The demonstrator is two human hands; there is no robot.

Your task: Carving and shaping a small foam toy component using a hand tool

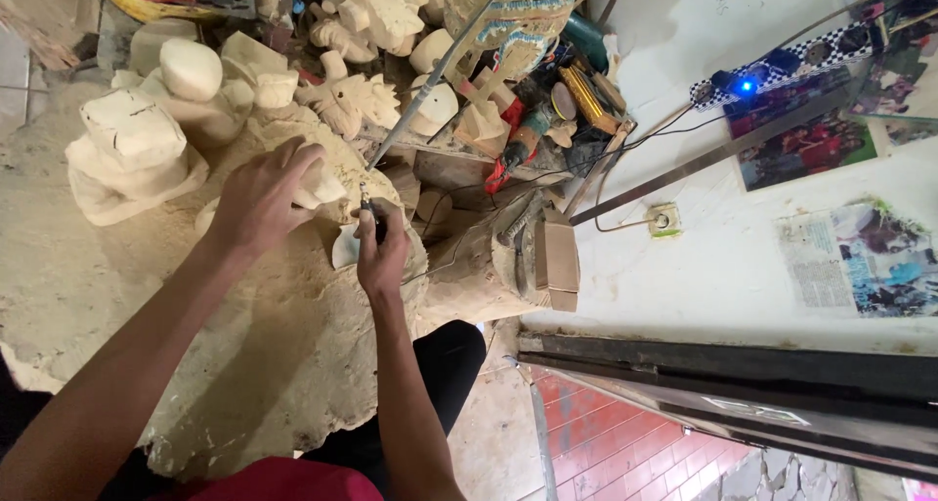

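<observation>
Left hand clamped over a small pale wood carving, fingers curled round it, pinning it on the big dusty block that serves as the work surface. Carving sits at the far edge of the block, just left of the right hand.

Right hand fisted round a rotary tool handpiece, dark grip, tip pointing at the carving. Tip and carving are very close; can't tell if they touch. A grey flexible shaft runs from the handpiece up and away to the far side.

A light curved piece lies just beside the right hand, on the near-left side of it.

Far left: stack of rough-cut pale wood blanks. Far centre: heap of unfinished carved figures, one painted figure among them. Power tools and cables piled right of that. Right side: white wall with a socket and pictures stuck on it
</observation>
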